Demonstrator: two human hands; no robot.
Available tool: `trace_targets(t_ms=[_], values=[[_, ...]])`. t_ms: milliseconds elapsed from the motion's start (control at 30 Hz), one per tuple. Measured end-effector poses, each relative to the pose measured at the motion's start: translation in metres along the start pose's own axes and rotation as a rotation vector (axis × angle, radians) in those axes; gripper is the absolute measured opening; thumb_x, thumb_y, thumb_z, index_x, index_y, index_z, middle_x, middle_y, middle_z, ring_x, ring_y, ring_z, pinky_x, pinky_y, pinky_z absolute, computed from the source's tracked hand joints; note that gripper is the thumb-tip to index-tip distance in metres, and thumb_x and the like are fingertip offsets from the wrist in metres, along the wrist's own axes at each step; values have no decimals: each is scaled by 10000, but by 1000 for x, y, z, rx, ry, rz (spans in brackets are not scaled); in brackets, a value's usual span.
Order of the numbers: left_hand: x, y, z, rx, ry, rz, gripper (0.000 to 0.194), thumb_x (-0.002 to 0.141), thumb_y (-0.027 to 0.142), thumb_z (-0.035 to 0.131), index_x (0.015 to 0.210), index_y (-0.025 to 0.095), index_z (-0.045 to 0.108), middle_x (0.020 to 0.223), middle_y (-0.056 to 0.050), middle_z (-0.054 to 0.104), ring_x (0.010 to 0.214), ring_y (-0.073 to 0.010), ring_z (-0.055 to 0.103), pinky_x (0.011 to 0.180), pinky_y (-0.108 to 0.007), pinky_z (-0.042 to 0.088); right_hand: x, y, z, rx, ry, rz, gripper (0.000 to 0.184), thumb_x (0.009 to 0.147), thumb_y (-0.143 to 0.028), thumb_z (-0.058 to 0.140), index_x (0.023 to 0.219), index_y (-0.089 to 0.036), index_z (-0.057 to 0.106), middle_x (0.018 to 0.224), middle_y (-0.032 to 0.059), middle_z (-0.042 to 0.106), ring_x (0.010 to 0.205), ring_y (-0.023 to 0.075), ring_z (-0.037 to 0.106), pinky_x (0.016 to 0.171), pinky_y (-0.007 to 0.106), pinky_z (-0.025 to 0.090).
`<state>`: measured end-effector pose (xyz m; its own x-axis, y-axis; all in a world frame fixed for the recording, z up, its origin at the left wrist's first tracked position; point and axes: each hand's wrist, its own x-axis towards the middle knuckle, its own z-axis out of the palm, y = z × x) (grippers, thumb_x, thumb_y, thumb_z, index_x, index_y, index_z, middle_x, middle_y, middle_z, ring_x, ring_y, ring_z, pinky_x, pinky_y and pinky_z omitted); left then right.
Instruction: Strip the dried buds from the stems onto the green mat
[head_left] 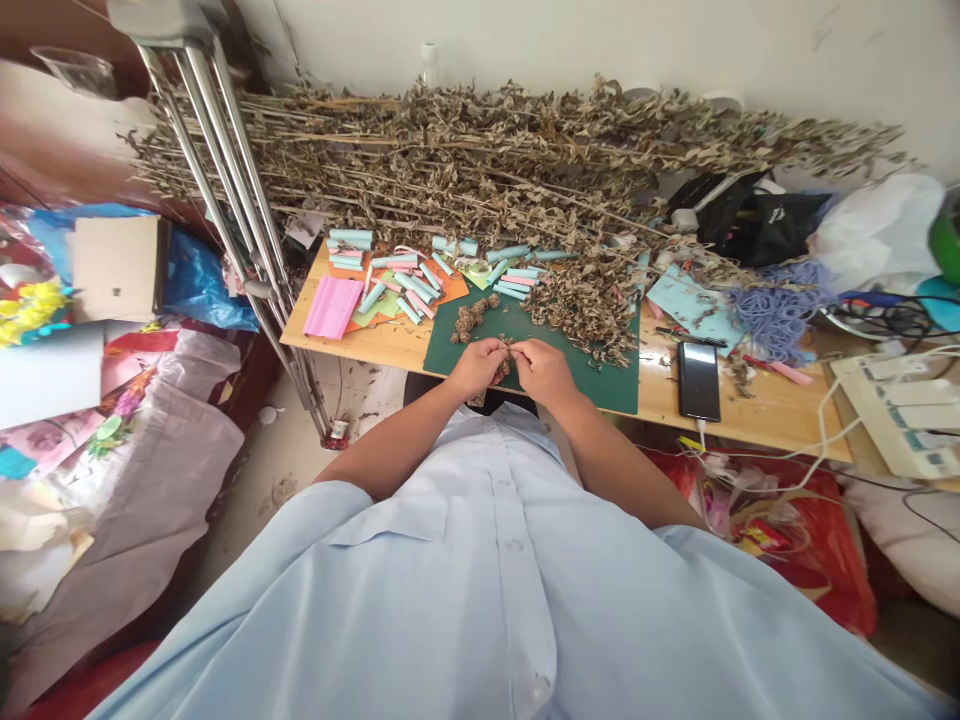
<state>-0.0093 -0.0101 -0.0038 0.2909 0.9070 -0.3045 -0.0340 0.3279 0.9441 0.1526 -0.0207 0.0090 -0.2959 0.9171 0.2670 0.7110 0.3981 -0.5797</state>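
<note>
The head-worn camera looked forward and down from just above the light-blue shirt (465, 600) at 6 o'clock (close enough to show its buttons), facing the dried branches (450, 170) at 12 o'clock.

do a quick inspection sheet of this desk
surface: wooden table, green cutting mat on it
job's things: dried seed cluster in hand; dried seed heads, crumbled dried leaves on mat
clutter: rolled paper tubes, pink paper, blue yarn
hands: left hand, right hand both pinching the cluster
cables: white cable at smartphone, cords at power strip
surroundings: dried stems against wall, bedding at left, red bag on floor
</note>
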Motion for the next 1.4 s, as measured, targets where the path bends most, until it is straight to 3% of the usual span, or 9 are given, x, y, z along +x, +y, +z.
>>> trace_targets(t_ms=[167,367,500,600,1000,1200,1300,1400], values=[[-3,5,3,66,39,22,162,869,229,514,729,162,557,563,23,568,418,-56,473,419,-177,318,-1,-3,6,-49,15,24,234,944,-212,442,979,-185,672,966,132,716,931,259,654,828,368,506],[-2,8,3,29,48,-41,125,857,236,531,770,160,580,571,17,591,396,-57,464,409,-183,304,3,9,12,206,93,334,224,901,-247,470,891,-205,689,638,25,674,658,216,640,703,345,524],[-2,9,2,-44,39,-63,117,852,260,548,786,166,569,585,16,589,389,-58,458,392,-184,273,2,13,9,116,191,232,201,854,-219,532,890,-206,730,853,72,746,824,236,681,819,380,533],[-4,11,2,-87,26,-81,120,851,280,561,806,169,568,595,15,588,393,-58,455,392,-182,270,1,11,7,108,183,191,215,848,-188,539,906,-219,744,935,75,756,881,236,689,841,384,541],[-6,15,-2,-226,-23,-127,214,836,381,611,864,172,572,593,-12,595,398,-85,481,386,-189,242,0,10,3,116,187,154,309,849,-133,484,944,-213,767,1002,79,764,952,234,704,894,399,566],[-6,15,-2,-264,-18,-128,375,867,542,591,887,168,573,595,-18,592,391,-84,474,384,-194,237,-1,5,1,159,191,187,238,909,-253,531,979,-221,757,1011,81,758,951,237,693,877,396,560],[-5,14,-1,-258,-6,-111,442,878,611,556,912,170,578,596,-15,584,391,-87,471,381,-198,236,-1,1,1,252,142,167,244,923,-307,560,1061,-225,744,1063,77,742,949,220,686,831,365,566],[-4,11,-3,-240,-19,-80,402,887,569,558,892,167,578,608,-16,584,402,-88,479,379,-199,245,0,0,3,278,80,90,261,923,-287,575,1124,-228,732,1077,72,729,969,211,678,861,358,559]])
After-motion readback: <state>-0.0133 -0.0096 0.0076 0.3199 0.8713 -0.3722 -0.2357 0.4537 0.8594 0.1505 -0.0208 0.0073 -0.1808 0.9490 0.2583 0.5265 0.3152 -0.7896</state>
